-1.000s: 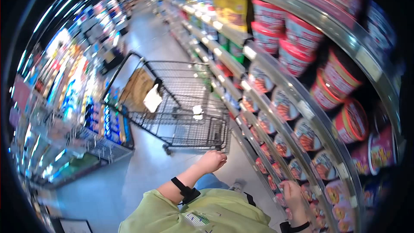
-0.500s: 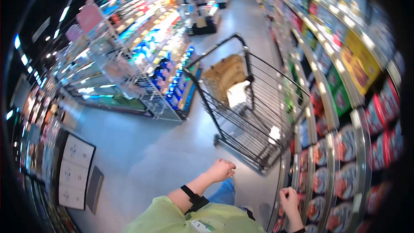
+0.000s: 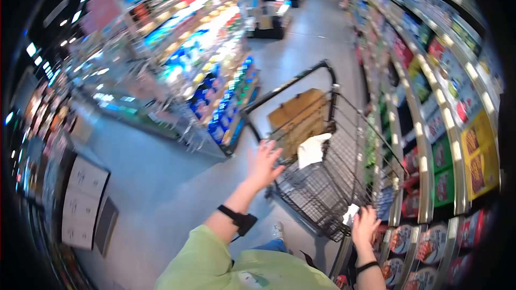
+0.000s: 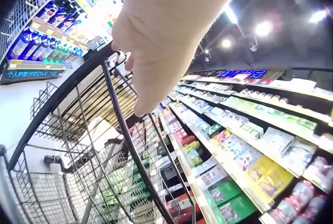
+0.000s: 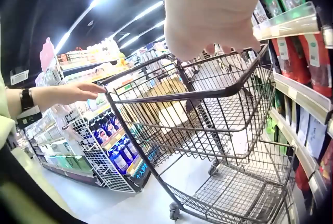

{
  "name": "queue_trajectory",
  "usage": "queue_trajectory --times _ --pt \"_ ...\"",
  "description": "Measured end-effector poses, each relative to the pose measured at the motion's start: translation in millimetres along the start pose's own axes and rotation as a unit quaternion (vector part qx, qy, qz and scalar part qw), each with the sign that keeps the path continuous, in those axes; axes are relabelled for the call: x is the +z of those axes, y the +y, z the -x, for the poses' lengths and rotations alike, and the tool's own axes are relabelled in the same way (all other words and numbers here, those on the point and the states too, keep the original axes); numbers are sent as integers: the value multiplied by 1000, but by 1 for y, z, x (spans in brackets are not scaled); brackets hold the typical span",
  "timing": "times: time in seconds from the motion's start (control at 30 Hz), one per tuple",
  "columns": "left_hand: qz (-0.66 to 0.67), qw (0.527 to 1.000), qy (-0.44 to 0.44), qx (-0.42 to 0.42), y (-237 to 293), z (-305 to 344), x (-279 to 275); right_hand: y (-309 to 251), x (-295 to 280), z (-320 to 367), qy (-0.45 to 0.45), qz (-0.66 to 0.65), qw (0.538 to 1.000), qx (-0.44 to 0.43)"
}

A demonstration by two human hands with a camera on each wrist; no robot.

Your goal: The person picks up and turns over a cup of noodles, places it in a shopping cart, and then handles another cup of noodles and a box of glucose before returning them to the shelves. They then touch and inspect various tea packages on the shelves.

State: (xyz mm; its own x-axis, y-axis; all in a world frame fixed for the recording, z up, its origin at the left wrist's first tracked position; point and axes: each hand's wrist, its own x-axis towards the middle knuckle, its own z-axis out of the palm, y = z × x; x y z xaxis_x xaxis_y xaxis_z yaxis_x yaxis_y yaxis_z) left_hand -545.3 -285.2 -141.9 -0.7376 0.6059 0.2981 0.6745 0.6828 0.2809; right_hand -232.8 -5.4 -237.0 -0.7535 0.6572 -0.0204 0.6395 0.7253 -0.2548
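The cart (image 3: 317, 185) stands right of the frame's centre. The left hand (image 3: 262, 166) and the right hand (image 3: 365, 227) are near it, fingers open, gripping nothing; contact cannot be told. Reaching seems in hand; holding it would need curled fingers.

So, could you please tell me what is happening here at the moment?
A person in a light green top is in a shop aisle, reaching toward a black wire shopping cart with both hands. The left hand and right hand are open, near the cart, though I can't tell whether either touches it. The cart stands next to the stocked shelves, with a brown package and a white item in it.
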Motion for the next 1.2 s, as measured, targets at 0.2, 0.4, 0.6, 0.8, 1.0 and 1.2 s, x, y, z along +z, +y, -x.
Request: queue_trajectory --times 0.2,0.4,0.6,0.8,1.0,1.2 --pt "-43 996 41 66 -37 -82 18 7 13 -18 -41 -62 996 54" --pt "-135 989 29 52 -49 -103 55 4 5 -41 -44 -58 996 43" --pt "-150 987 46 42 -58 -141 70 1 4 -86 -33 -64 997 29" --pt "-167 985 31 34 -69 -192 83 -7 2 -149 -32 -62 997 11" --pt "-184 981 48 33 -86 -250 103 -12 9 -227 39 -34 998 -35" --pt "-208 975 79 31 -76 -317 125 -26 15 -319 199 -72 971 -110"
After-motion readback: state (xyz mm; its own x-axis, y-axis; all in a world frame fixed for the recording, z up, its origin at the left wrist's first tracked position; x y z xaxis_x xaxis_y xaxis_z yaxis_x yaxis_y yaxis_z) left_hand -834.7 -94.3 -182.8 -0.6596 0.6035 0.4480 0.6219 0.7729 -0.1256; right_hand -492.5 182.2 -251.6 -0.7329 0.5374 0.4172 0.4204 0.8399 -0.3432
